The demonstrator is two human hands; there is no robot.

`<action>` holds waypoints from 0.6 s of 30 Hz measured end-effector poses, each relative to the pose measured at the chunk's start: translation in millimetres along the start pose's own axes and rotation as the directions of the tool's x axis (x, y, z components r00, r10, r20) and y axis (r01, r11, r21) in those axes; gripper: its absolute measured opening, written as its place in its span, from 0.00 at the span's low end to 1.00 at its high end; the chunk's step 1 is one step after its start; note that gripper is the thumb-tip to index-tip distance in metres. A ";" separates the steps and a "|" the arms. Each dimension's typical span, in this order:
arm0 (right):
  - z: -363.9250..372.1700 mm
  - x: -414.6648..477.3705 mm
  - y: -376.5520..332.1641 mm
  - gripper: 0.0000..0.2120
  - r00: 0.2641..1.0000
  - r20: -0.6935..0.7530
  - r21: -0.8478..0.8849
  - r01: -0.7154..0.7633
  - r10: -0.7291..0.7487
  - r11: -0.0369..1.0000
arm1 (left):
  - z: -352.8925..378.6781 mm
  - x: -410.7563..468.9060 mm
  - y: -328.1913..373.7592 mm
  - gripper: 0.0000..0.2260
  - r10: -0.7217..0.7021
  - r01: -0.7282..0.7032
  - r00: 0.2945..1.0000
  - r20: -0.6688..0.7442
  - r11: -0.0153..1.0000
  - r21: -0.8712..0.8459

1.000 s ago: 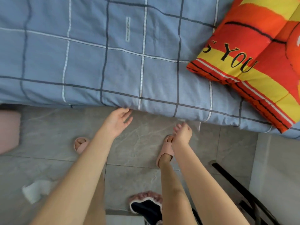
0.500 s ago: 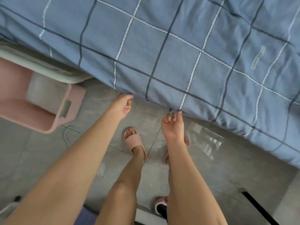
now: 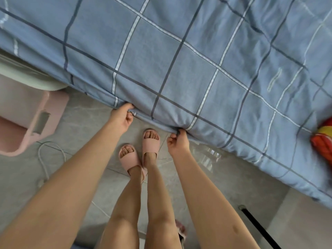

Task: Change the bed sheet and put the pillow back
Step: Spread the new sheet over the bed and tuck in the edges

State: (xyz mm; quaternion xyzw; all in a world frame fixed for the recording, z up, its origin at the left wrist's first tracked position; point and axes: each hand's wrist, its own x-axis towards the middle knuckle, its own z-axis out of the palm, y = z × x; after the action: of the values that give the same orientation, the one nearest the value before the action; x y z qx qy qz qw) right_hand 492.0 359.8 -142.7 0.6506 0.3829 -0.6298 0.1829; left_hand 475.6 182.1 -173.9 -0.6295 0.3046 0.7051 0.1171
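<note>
We see only a sliver of the pillow (image 3: pixel 323 139) at the right edge, and the left edge cuts off the pink bin (image 3: pixel 55 106). The fold of the sheet (image 3: pixel 179 69) hides part of the left grip (image 3: pixel 122 117) and the right grip (image 3: pixel 177 143); its far side runs out of view.

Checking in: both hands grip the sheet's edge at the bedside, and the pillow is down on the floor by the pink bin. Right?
Not quite. The pillow is not on the floor by the pink bin; it lies on the bed, on the sheet, at the far right of the head view. The rest holds: the left hand and right hand both grip the sheet's edge.
</note>
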 end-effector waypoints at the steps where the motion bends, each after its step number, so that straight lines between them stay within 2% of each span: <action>1: 4.2 3.4 -1.7 0.07 0.999 -0.046 -0.049 0.007 -0.009 0.999 | 2.5 1.1 1.1 0.12 0.003 -0.003 0.999 -0.036 1.000 -0.002; 4: 15.8 15.8 -5.9 0.03 0.997 -0.082 -0.062 -0.011 0.006 0.998 | 14.1 1.8 3.5 0.10 0.018 -0.022 0.989 -0.146 0.999 -0.027; 7: 20.9 22.4 -5.4 0.08 0.992 -0.115 -0.042 -0.052 0.047 0.998 | 29.4 -4.8 5.8 0.05 0.054 -0.079 0.968 -0.246 0.993 -0.090; 9: 13.2 29.5 -5.6 0.06 0.998 -0.030 0.031 -0.054 0.055 0.998 | 37.1 -2.5 4.2 0.14 0.083 -0.111 0.958 -0.275 0.990 -0.090; 10: 13.4 30.2 -8.7 0.08 0.997 0.007 0.053 -0.073 0.072 0.996 | 40.3 -4.1 4.7 0.17 0.080 -0.113 0.955 -0.286 0.988 -0.101; 12: 17.1 30.1 -11.2 0.11 0.996 0.026 0.084 -0.088 0.086 0.993 | 43.6 -0.2 3.2 0.19 0.073 -0.099 0.951 -0.300 0.992 -0.073; 15: 25.2 47.1 -11.4 0.18 0.991 -0.098 0.052 -0.085 0.090 0.995 | 46.3 6.4 2.8 0.14 0.066 -0.082 0.949 -0.308 0.996 -0.037; 17: 25.6 42.6 -10.6 0.19 0.992 -0.079 0.059 -0.093 0.098 0.994 | 43.2 13.3 1.8 0.09 0.046 -0.064 0.951 -0.307 0.997 -0.049; 18: 22.6 35.7 -10.5 0.18 0.992 -0.034 0.122 -0.114 0.119 0.986 | 40.9 16.6 -0.2 0.07 0.055 -0.049 0.956 -0.289 0.998 0.025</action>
State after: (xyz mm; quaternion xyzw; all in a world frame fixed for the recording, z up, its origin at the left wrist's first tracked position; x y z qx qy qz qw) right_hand 465.9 359.8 -177.5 0.6946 0.3094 -0.6263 0.1721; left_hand 439.4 202.2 -189.0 -0.7166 0.3410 0.6057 0.0582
